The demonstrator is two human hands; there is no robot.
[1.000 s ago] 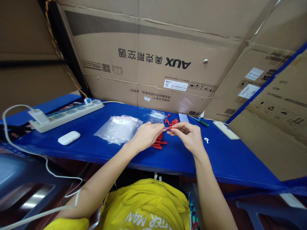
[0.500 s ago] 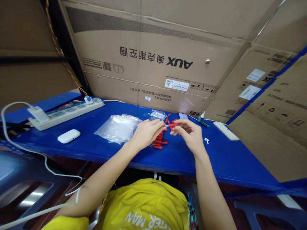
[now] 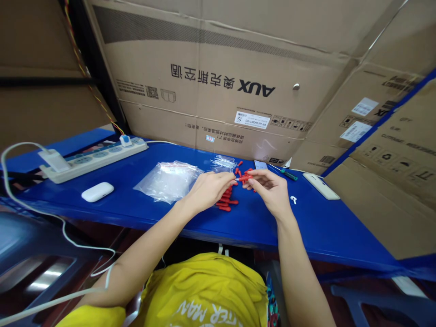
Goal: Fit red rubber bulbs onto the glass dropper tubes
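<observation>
Obs.: left hand (image 3: 209, 188) and right hand (image 3: 269, 190) meet fingertip to fingertip above the glossy blue table top (image 3: 153, 213). Both are pinched shut on one small red capsule-shaped plastic piece (image 3: 242, 178), which is held in the air between them. We cannot tell whether the left fingers also hold something clear.

Risks, as we judge them:
- The piece is smooth, rounded and tiny. A slack pinch could let it drop and roll on the slick top, towards the near edge below the wrists.
- The loose heap of matching red pieces (image 3: 226, 202) lies just under the left fingers, so a lowered hand could scatter it.
- The crinkled heap of clear plastic bags (image 3: 168, 181) is just outside the left hand. It is light and could slide at a brush of the forearm.

Materials: the bundle of thin clear plastic sleeves (image 3: 223, 162) beyond the left hand is glassy and straight. The small white plastic hook (image 3: 293, 199) and the slim green pen-shaped tool (image 3: 289, 174) lie beside the right hand. Matt corrugated cardboard sheets (image 3: 211, 81) stand behind.
</observation>
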